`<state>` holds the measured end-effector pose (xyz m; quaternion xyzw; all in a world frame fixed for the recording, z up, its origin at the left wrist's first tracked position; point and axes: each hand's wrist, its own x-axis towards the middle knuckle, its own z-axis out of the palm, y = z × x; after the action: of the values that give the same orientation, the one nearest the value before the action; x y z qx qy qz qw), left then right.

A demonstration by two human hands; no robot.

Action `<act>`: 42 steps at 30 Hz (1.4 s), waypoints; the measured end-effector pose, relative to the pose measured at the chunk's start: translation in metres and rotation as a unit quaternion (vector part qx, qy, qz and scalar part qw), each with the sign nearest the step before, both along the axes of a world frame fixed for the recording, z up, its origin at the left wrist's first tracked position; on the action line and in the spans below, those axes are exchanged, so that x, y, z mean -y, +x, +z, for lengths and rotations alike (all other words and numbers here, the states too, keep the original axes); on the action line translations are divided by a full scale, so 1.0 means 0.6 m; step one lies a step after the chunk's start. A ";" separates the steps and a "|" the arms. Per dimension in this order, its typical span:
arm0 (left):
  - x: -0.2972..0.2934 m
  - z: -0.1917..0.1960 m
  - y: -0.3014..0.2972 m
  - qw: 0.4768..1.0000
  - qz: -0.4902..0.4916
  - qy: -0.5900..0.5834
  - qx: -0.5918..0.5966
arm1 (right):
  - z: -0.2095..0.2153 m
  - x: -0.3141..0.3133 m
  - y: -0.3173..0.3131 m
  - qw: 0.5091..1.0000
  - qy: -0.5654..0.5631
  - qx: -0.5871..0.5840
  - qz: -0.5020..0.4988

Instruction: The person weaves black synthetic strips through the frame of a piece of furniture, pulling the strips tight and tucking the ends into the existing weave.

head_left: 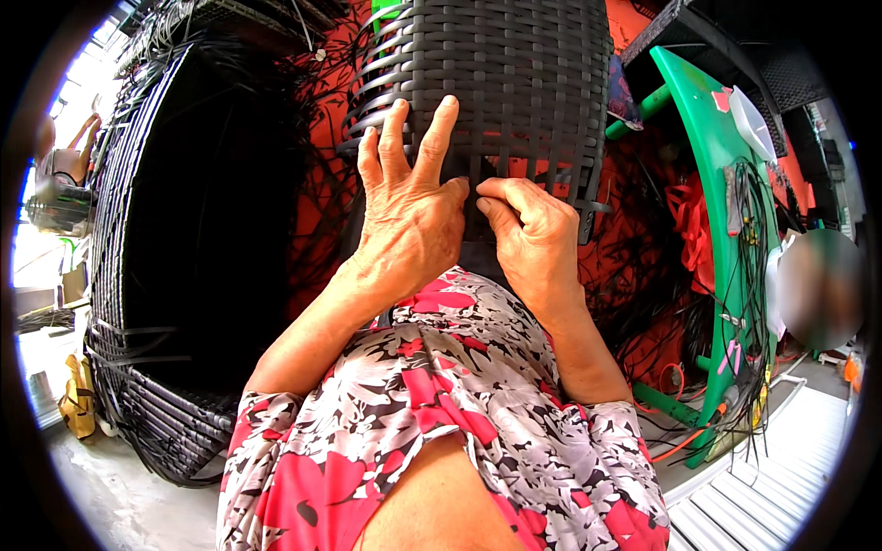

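Observation:
A dark woven panel of flat plastic strips (514, 83) stands in front of me, with loose strip ends and gaps along its lower edge. My left hand (409, 202) is at the panel's lower left, three fingers stretched upward over the weave. Its forefinger bends down toward the right hand, and the thumb is hidden. Close beside it, my right hand (537, 230) pinches thumb and forefinger together at the panel's lower edge. A dark strip seems to run into that pinch, but little of it shows.
On the left stands a large black woven piece (119, 266). A green frame (712, 184) at the right carries hanging black strands (755, 220) and red ribbon (691, 230). Loose black strips lie over the red floor covering (322, 129). Another person (818, 289) is at far right.

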<state>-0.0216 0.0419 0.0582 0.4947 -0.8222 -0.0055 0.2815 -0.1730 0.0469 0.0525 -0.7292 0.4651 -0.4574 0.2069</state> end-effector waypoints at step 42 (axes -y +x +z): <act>-0.012 -0.052 0.053 0.961 0.046 -0.138 -0.235 | 0.046 0.007 0.039 0.990 0.127 -0.037 0.057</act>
<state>0.0102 0.0489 0.0271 0.4731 -0.7018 0.0049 0.5326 -0.1496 0.0425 0.0803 -0.7386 0.4846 -0.3546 0.3063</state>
